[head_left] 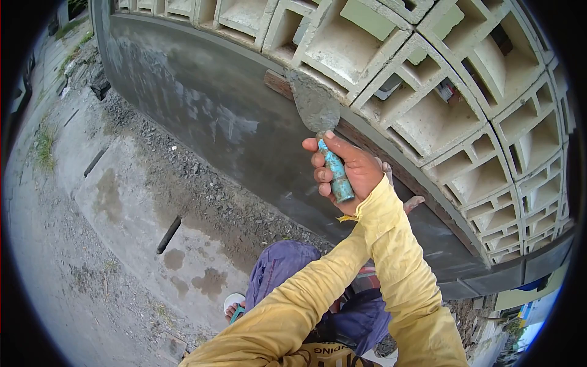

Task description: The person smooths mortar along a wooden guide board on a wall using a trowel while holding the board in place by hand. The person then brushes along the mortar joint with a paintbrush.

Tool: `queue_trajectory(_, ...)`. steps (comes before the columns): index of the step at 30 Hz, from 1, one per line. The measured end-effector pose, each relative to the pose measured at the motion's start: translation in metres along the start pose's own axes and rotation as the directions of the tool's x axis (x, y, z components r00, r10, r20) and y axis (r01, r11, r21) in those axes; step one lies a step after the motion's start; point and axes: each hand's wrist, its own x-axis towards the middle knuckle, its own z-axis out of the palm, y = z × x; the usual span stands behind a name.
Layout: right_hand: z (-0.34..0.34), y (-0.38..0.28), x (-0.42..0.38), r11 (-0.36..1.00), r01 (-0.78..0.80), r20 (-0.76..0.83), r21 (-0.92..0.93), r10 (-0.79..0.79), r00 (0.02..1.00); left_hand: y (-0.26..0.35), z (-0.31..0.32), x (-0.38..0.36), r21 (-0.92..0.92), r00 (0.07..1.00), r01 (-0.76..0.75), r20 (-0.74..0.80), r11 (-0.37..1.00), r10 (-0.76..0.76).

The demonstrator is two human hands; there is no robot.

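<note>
Yellow sleeves (pixel 406 251) come closest to the lens, one slanting up from the lower left and passing behind the other. Leftmost lies grey paving (pixel 116 202), with a grass tuft (pixel 44 147), a dark slot (pixel 168 235) and damp patches (pixel 211 282). Next comes a strip of gravel (pixel 189 177) along the foot of the wall. Lower down, a sandalled foot (pixel 234 306) shows beside a purple trouser leg (pixel 281 269).

Further right rises the wall (pixel 195 92), a smooth grey face with paler smears. Over its upper part is the trowel (pixel 317 116), its blade coated in grey and pointing away from the person. The right hand (pixel 361 168) is wrapped firmly round the worn turquoise handle (pixel 336 171), thumb laid near the blade end. The trowel's long axis runs steeply up and leftward from that hand; the wooden board (pixel 443 217) slants less steeply, down to the right, and the blade overlaps it in view near its upper end. The right hand is the nearer one to the blade.

Just right of the right wrist, fingers of the left hand (pixel 414 203) appear at the board; the forearm hides the rest, so I cannot tell its grip. Pale lattice blocks (pixel 422 98) fill the far right.
</note>
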Motion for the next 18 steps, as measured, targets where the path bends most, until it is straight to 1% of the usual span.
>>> queue_trajectory(1, -0.002, -0.001, 0.0, 1.0, -0.007, 0.003, -0.006, 0.007, 1.0, -0.002, 0.003, -0.002, -0.043, 1.0, 0.021, 0.018, 0.999, -0.02)
queue_trajectory(3, -0.004, -0.003, -0.001, 1.0, -0.026, 0.017, 0.004, 0.026, 1.0, -0.003, 0.005, -0.005, -0.054, 0.998, 0.039, 0.054, 0.998, -0.036)
queue_trajectory(4, -0.005, -0.004, -0.001, 0.999, -0.036, 0.024, 0.009, 0.035, 0.999, -0.005, 0.007, -0.007, -0.028, 0.998, 0.037, 0.061, 0.999, -0.035)
queue_trajectory(7, -0.013, -0.004, 0.0, 0.995, -0.07, 0.114, 0.077, 0.061, 0.992, -0.007, 0.003, -0.007, 0.055, 0.997, 0.037, 0.07, 0.998, -0.041)
queue_trajectory(13, -0.02, -0.003, -0.001, 0.98, -0.127, 0.177, 0.154, 0.099, 0.979, -0.011, 0.008, -0.014, 0.145, 0.989, 0.061, 0.125, 0.988, -0.079)
queue_trajectory(18, -0.025, -0.002, -0.015, 0.977, -0.173, 0.141, 0.127, 0.155, 0.978, -0.014, 0.011, -0.019, 0.188, 0.979, 0.079, 0.169, 0.979, -0.112)
